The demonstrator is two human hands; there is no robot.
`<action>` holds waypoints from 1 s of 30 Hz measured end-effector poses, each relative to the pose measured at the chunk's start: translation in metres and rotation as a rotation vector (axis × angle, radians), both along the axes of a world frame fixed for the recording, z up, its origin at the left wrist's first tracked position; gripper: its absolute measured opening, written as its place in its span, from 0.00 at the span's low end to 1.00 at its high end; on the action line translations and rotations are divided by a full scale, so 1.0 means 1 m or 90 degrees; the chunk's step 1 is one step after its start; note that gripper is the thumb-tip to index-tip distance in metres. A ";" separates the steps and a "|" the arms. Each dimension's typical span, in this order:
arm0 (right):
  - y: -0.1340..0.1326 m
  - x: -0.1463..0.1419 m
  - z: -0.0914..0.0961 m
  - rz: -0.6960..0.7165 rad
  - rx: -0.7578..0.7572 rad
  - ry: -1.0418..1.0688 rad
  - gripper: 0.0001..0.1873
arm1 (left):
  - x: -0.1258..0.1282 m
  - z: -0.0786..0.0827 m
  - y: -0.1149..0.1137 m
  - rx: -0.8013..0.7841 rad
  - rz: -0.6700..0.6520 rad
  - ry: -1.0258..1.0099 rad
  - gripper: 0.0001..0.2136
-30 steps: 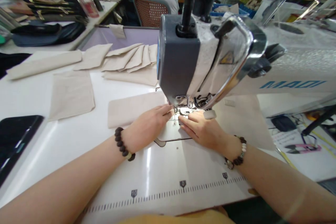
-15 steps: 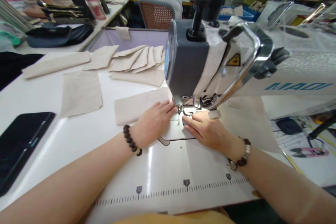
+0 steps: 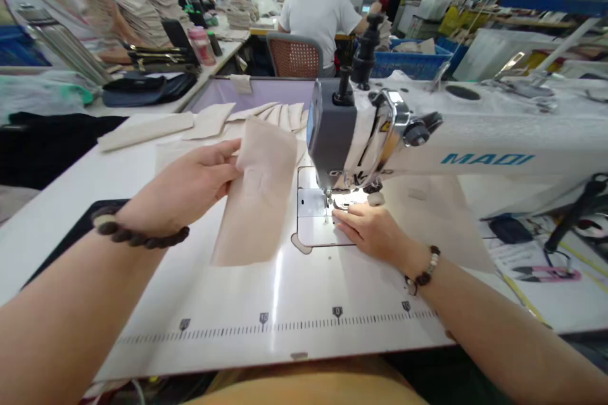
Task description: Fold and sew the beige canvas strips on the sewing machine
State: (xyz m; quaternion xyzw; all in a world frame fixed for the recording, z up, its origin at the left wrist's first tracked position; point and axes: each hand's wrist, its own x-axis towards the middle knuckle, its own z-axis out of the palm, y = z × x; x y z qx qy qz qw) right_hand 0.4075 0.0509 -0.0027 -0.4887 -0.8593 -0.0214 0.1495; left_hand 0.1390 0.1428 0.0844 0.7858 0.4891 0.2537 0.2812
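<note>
My left hand [image 3: 199,180] pinches the left edge of a beige fabric piece [image 3: 259,202], lifting its upper part off the white table. The lower end of that piece hangs at the tabletop. Beside the presser foot of the sewing machine [image 3: 332,133], my right hand [image 3: 373,231] lies with fingers stretched out, the fingertips by the needle plate [image 3: 311,228]. A larger beige fabric panel [image 3: 437,221] lies under the machine arm, to the right of my right hand. Folded beige pieces [image 3: 273,115] are fanned out behind the lifted one.
A dark phone [image 3: 71,234] lies at the left, partly behind my left arm. Pink-handled thread snips [image 3: 546,274] rest at the right. A ruler scale [image 3: 304,324] runs along the front edge. Past the table, a person in a white shirt [image 3: 316,19] sits on a chair [image 3: 295,56].
My left hand has moved left and up from beside the needle, raising the beige piece. My right hand stays near the presser foot. The camera view has tilted upward.
</note>
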 end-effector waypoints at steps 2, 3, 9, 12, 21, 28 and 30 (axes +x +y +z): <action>0.000 0.000 0.000 -0.005 -0.006 0.004 0.12 | -0.006 -0.012 -0.008 -0.114 -0.024 -0.081 0.20; 0.000 0.000 0.001 -0.007 -0.008 0.006 0.12 | -0.007 -0.022 -0.013 -0.131 -0.021 -0.068 0.20; 0.000 0.000 0.000 -0.007 -0.001 -0.005 0.12 | 0.000 -0.059 -0.054 0.247 -0.179 0.250 0.16; 0.000 0.000 0.000 -0.006 0.000 -0.001 0.12 | 0.021 -0.059 -0.072 0.287 -0.391 0.313 0.12; -0.006 0.001 0.006 0.090 0.027 0.028 0.18 | 0.073 -0.071 -0.038 0.265 -0.377 0.356 0.11; -0.007 0.000 0.005 0.096 0.026 -0.007 0.18 | 0.080 -0.077 -0.024 0.283 -0.371 0.340 0.09; -0.006 -0.001 0.004 0.087 0.024 -0.014 0.17 | 0.081 -0.078 -0.022 0.284 -0.368 0.331 0.09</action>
